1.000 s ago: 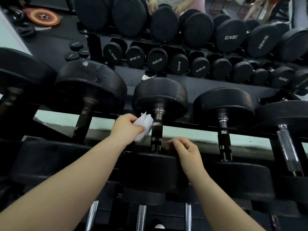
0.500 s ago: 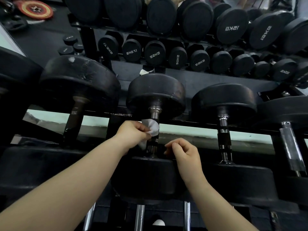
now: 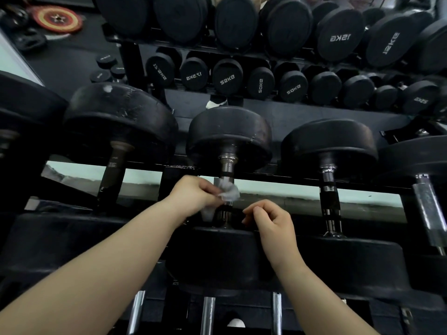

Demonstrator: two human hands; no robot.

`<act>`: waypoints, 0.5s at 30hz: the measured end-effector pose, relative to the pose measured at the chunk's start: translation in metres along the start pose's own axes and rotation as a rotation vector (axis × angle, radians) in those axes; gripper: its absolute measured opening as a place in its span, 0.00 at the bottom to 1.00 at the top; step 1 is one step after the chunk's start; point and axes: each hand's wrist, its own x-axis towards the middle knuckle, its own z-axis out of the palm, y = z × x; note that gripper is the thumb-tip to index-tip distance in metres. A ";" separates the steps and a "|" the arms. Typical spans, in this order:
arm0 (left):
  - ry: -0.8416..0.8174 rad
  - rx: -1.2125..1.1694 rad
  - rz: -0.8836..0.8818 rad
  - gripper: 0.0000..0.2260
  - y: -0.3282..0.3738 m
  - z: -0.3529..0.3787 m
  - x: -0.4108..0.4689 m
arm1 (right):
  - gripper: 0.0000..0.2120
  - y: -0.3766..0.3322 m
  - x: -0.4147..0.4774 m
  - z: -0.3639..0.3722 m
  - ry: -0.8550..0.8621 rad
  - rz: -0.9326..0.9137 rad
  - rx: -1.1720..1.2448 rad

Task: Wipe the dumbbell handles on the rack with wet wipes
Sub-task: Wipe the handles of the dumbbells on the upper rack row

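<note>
A row of black dumbbells lies on the rack in front of me. The middle dumbbell has a chrome handle with black bands. My left hand is shut on a white wet wipe pressed against the left side and front of that handle, about halfway along it. My right hand hovers just right of the handle's near end, fingers curled, holding nothing that I can see. The near head of this dumbbell sits below both hands.
Neighbouring dumbbell handles stand to the left and right, with a bright knurled one at far right. A mirror behind shows more racked dumbbells. Lower-tier chrome handles show at the bottom. A round target-patterned plate lies top left.
My left hand has moved the wipe from beside the handle onto it and is rubbing along it. My right hand has stayed near the handle's near end. The view has shifted slightly.
</note>
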 end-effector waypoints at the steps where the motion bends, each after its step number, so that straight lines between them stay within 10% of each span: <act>1: 0.033 -0.041 0.014 0.06 0.004 -0.001 0.005 | 0.17 0.000 0.000 0.000 0.004 -0.004 0.000; 5: 0.059 -0.229 0.007 0.10 0.014 -0.002 0.015 | 0.17 0.000 0.000 0.000 0.011 -0.007 0.002; 10: -0.131 0.092 -0.017 0.11 0.002 -0.006 -0.002 | 0.16 -0.001 0.000 0.000 0.002 0.001 0.009; 15: 0.084 -0.198 0.006 0.09 0.011 0.000 0.009 | 0.16 0.000 0.000 0.000 0.007 -0.006 0.016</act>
